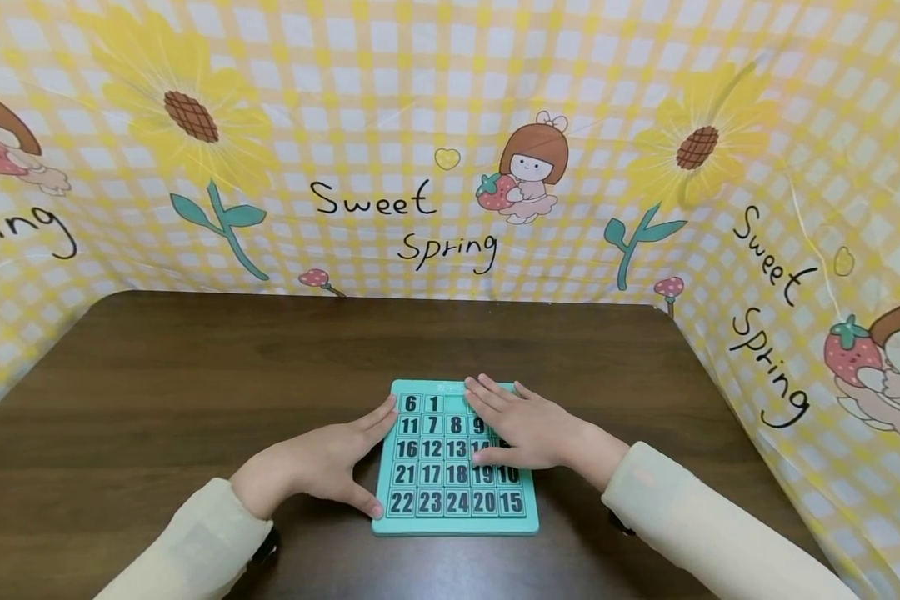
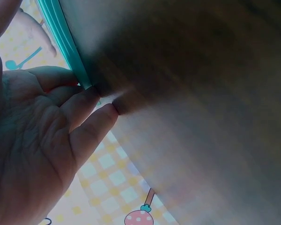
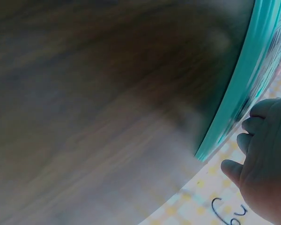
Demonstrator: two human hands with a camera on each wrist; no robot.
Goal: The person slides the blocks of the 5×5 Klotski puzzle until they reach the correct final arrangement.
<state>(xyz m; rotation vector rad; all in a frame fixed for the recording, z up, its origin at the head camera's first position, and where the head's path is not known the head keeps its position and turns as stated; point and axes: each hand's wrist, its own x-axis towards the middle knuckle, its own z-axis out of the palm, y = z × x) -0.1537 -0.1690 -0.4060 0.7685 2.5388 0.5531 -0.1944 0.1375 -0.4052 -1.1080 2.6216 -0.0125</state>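
Observation:
A turquoise sliding number puzzle (image 1: 455,527) lies flat on the brown table, its tiles printed with black numbers. In the top row, 6 and 1 sit at the left, followed by a bare slot (image 1: 454,403). My left hand (image 1: 326,462) spans the puzzle's left side, fingertips at the upper edge and thumb at the lower corner. In the left wrist view its fingers (image 2: 91,136) meet the turquoise frame (image 2: 68,44). Over the puzzle's right part, my right hand (image 1: 528,427) lies with fingers extended, its thumb near tile 14. It hides several tiles at the upper right.
The dark wooden table (image 1: 217,358) extends around the puzzle on all sides. Behind it and along both sides hangs a yellow checked cloth (image 1: 390,100) with sunflowers, cartoon figures and lettering.

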